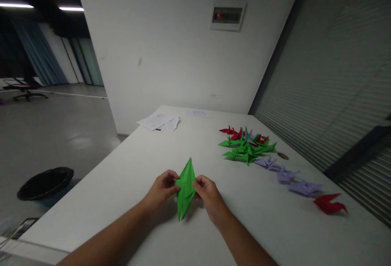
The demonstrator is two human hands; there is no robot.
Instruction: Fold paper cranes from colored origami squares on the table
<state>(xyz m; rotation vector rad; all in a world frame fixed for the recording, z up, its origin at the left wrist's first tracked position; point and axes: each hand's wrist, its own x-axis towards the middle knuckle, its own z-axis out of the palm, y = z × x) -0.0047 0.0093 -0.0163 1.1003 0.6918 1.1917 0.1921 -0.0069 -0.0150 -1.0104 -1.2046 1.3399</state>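
Between my two hands is a green piece of folded origami paper, a long diamond with a point at the top and a split lower end. My left hand pinches its left corner between thumb and fingers. On the opposite corner, my right hand grips with the thumb in front and the fingers behind. The paper is tilted up just above the white table. Parts of the fingers behind the paper are hidden.
To the right lies a pile of green, red and purple paper cranes. Purple cranes and a red crane trail nearer. Printed sheets lie at the back left. A black-lined bin stands left of the table. Blinds border the right.
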